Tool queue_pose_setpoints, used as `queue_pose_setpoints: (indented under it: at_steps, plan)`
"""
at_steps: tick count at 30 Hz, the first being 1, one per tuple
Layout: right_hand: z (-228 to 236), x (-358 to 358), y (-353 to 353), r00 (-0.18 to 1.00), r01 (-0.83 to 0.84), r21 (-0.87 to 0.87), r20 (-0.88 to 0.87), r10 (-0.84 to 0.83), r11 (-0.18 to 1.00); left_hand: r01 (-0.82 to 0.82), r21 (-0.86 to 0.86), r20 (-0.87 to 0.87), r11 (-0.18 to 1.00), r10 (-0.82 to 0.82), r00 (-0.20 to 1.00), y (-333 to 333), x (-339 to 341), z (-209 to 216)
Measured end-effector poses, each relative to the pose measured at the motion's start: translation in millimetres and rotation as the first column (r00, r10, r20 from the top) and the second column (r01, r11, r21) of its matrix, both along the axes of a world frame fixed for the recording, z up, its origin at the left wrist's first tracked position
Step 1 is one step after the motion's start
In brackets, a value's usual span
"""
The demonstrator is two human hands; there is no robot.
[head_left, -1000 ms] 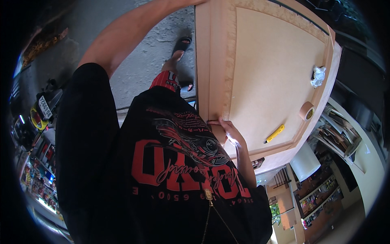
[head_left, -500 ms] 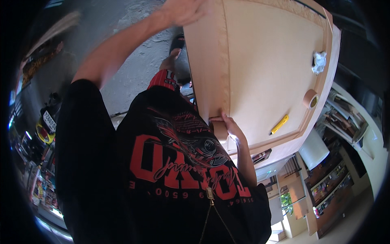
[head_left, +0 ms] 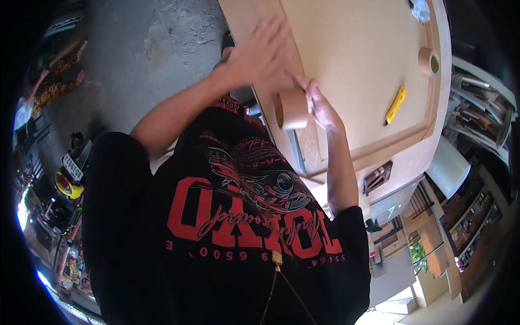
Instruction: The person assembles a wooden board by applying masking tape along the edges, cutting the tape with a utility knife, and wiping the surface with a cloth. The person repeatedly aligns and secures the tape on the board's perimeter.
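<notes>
1. Standing at the far left, a motorbike with a yellow part was shown among clutter, with the grey floor spread beside it.
2. The left hand was held flat over the near edge of a pale wooden board, its fingers stretched out and blurred. Whether the board was touched by it could not be told.
3. Below and just right of that hand, a roll of brown tape was held at the board's near edge, its hole turned to the left.
4. The roll was gripped at its right side by the right hand, whose fingers were closed narrowly on it, with one finger pointed toward the left hand.
5. Farther right, a yellow cutter was laid slantwise on the board.
6. Near the board's far border, a crumpled whitish thing was cut off by the top of the view, and a second tape roll was placed below it.
7. Beyond the board, a white cylinder and piled wood scraps were seen.
</notes>
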State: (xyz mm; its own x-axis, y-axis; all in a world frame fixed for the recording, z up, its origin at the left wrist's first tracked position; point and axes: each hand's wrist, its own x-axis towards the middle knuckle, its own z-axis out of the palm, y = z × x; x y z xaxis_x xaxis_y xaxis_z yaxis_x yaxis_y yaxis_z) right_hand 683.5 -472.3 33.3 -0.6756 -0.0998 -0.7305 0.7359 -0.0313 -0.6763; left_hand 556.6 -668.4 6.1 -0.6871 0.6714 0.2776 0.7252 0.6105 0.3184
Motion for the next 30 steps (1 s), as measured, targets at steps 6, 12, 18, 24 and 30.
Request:
queue_pose_setpoints:
  at_steps: [6, 12, 18, 24, 30]
  plan:
    - [17.2, 62.4, -23.6, 0.777, 0.005, 0.126, -0.624, 0.075, 0.992, -0.294, 0.127, 0.011, 0.947, 0.295, 0.956, 44.8, -24.3, -25.1]
    - [65.3, 155.5, 11.6, 0.968, -0.068, 0.317, -0.207, 0.139, 0.946, -0.336, 0.001, 0.067, 0.942, 0.335, 0.94, 43.7, -27.4, -16.9]
    - [103.9, 281.0, 36.8, 0.985, 0.143, 0.398, -0.147, -0.091, 0.906, -0.341, -0.123, 0.101, 0.932, 0.353, 0.93, 43.1, -21.0, 1.8]
    - [81.4, 285.6, 55.1, 0.944, -0.329, 0.205, 0.1, 0.315, 0.922, -0.358, -0.149, 0.087, 0.922, 0.373, 0.924, 43.2, -23.3, 7.9]
    - [32.3, 265.6, 86.0, 0.905, -0.362, -0.107, 0.2, 0.376, 0.926, -0.337, -0.126, 0.059, 0.933, 0.346, 0.936, 40.2, -23.3, 2.8]
